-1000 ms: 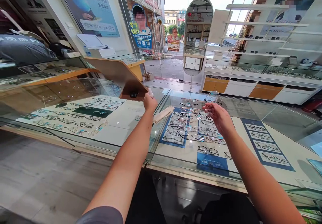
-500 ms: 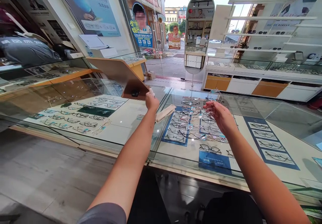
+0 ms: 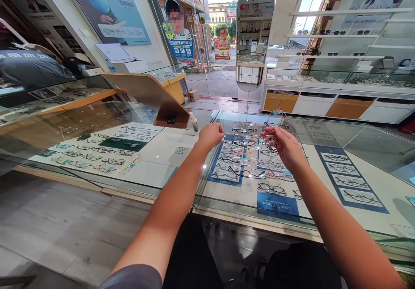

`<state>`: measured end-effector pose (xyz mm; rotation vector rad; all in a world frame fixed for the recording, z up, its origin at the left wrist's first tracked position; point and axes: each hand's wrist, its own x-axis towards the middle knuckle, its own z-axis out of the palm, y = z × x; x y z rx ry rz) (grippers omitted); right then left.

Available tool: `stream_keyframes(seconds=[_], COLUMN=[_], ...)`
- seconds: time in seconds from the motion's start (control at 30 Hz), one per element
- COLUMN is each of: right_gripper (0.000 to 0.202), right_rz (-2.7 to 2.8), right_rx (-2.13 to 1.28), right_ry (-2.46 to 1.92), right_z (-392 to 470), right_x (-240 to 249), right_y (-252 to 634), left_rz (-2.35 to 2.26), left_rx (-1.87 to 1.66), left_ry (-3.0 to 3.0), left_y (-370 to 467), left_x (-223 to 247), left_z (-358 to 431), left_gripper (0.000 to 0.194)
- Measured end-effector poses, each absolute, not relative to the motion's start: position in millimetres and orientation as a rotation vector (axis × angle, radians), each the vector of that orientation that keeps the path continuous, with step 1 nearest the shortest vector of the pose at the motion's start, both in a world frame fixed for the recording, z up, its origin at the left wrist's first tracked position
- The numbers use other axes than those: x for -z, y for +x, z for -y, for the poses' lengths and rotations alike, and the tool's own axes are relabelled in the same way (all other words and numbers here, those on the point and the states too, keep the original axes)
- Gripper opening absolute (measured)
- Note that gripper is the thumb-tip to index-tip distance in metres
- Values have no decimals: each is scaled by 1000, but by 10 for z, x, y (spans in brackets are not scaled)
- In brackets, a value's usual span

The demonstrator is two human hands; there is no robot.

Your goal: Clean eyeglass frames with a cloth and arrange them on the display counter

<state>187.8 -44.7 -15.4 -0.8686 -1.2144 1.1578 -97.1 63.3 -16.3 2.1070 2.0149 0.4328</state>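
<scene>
My left hand (image 3: 211, 134), fingers curled closed, is over the spot on the glass counter where the folded beige cloth lay. Only a pale sliver of the cloth (image 3: 223, 138) shows beside the fingers; the hand and forearm hide the rest. A small white spray bottle (image 3: 193, 121) stands upright on the glass, left of that hand. My right hand (image 3: 287, 144) pinches a thin reddish pair of eyeglasses (image 3: 269, 139) above the counter; the fingers partly cover it. Rows of eyeglasses (image 3: 246, 150) lie below, between the hands and under the right one.
A tilted brown board (image 3: 152, 92) stands on the left part of the glass counter (image 3: 181, 181). More eyeglasses (image 3: 94, 150) lie at left, and a blue display card (image 3: 352, 178) at right. An oval mirror (image 3: 255, 33) stands beyond. A person's grey-clothed back (image 3: 32, 66) is at far left.
My left hand has let go of the spray bottle, which now stands on the counter, and moved right and nearer onto the cloth. The right hand keeps its pinch on the eyeglasses.
</scene>
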Motion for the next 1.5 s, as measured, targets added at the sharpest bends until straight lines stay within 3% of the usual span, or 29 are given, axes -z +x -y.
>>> stream_keyframes(seconds=[0.2,0.53,0.63,0.83,0.97,1.1,1.23,1.37,1.5], right_gripper=[39,40,40,39,37,38,40,40,38], right_rz=[1227,1236,1209,1224,1229,1240,1251,1293,1319], right_rx=[-1157,-1157,-1182,-1171,-1170,-1184,-1185,-1241,-1307], right_ry=[-879,-892,-876,-880,-853,-837,-831,-789,-754], right_z=[469,471,464,451,440,444,486,534,544], right_x=[121,130,143,163,168,146,97,82,117], right_y=[1876,1868,1871,1877,1871,1854,1831,1800,1763], left_rz=[-2034,-2076,-2103,-2104,-2087,-1879,-1416,-936,-806], left_rx=[-209,-183,-205,-345,-569,-1039,-1328,-1353,-1281], left_ry=[2048,2065,2037,1993,1964,1798,1593,1280,1217], left_y=[-1089,-1069,-1060,-1060,-1090,-1112,-972,-655,-374], left_x=[283,383,425,414,204,-50,-174,-159,-88], left_z=[-747,-808,-844,-844,-759,-650,-504,-290,-87], left_gripper=[14,17,26,14,16,16,28,51,57])
